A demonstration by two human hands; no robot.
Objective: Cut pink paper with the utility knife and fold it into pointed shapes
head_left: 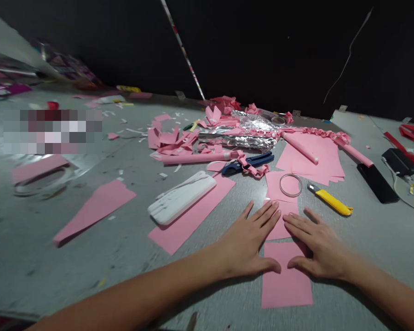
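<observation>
Both palms face down over pink paper pieces laid in a column before me. My left hand (251, 241) lies flat, fingers spread, its fingertips on the middle pink paper (279, 232). From the other side, my right hand (317, 246) rests with fingers stretched out, tips on that same piece. Both thumbs touch or hover over the nearest pink square (286, 292). Beyond the fingers, a ring-shaped tape roll or bangle (280, 185) sits on the farthest piece (272, 180). A yellow box cutter (333, 202) lies right of the ring.
A white oblong device (182, 197) lies on a pink strip (200, 216) at left. Behind are blue-handled pliers or cutters (260, 159), rolled pink tubes (196, 158), crumpled foil (251, 122) and stacked pink sheets (317, 151). A black phone (377, 184) and cables lie right. A dark wall closes the back.
</observation>
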